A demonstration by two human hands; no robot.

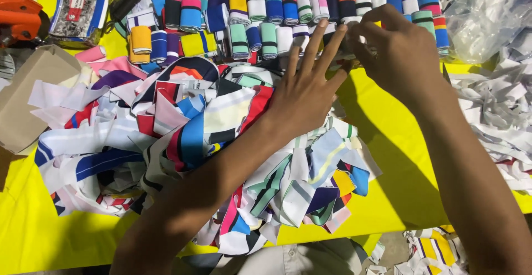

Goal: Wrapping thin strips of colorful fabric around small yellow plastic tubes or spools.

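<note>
My left hand [308, 89] reaches across a heap of loose striped fabric strips [221, 142], fingers spread and pointing toward the far rows of rolled strips [277, 9]. My right hand [400, 53] is curled just beside it, fingertips pinching a small roll at the near edge of those rows; the roll itself is mostly hidden by my fingers. The two hands meet over a white and dark roll [342, 41]. The loose strips are white, blue, red, yellow and green and lie on a yellow table cover [388, 158].
An orange tool [19, 17] and a patterned pouch [77, 9] sit at the far left, with a brown cardboard box [30, 95] below. A clear plastic bag [487, 12] lies at the far right above a pile of white strips [496, 114]. More scraps [432, 253] lie on the floor.
</note>
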